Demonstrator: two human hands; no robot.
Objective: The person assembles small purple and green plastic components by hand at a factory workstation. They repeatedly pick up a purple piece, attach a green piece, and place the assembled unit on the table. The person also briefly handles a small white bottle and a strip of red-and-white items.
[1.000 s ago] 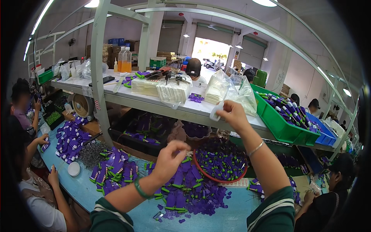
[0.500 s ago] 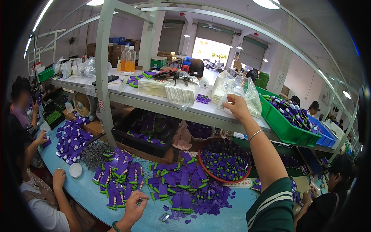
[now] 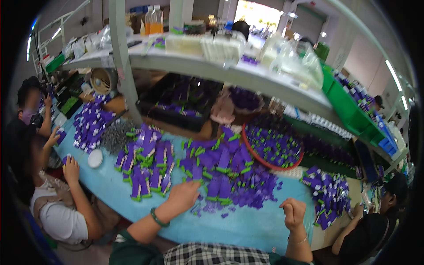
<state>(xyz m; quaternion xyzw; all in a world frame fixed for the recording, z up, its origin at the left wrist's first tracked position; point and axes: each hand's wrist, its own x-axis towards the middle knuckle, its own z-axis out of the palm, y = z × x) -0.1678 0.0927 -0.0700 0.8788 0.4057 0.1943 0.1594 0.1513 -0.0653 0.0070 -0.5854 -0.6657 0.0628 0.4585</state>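
Note:
My left hand (image 3: 183,197) is over the blue table, its fingers curled together at the near edge of a pile of flat purple pieces with green ends (image 3: 216,165). Whatever its fingertips may hold is hidden. Farther right, my right hand (image 3: 294,213) is closed with thumb and fingers pressed together; I cannot make out anything in it. Between the hands lie small loose purple pieces (image 3: 256,190). Another heap of purple and green pieces (image 3: 145,161) lies left of my left hand.
A red-rimmed basket (image 3: 272,165) of purple and green parts stands behind the pile. A shelf (image 3: 185,64) with paper stacks, plastic bags and a green bin (image 3: 349,112) crosses above. Co-workers sit left (image 3: 62,212) and right (image 3: 371,229). A white round lid (image 3: 95,158) lies left.
My right hand has come down from the plastic bags on the shelf to above the table, and its fingers have closed. My left hand has moved right, to the purple pile. The view has tilted down.

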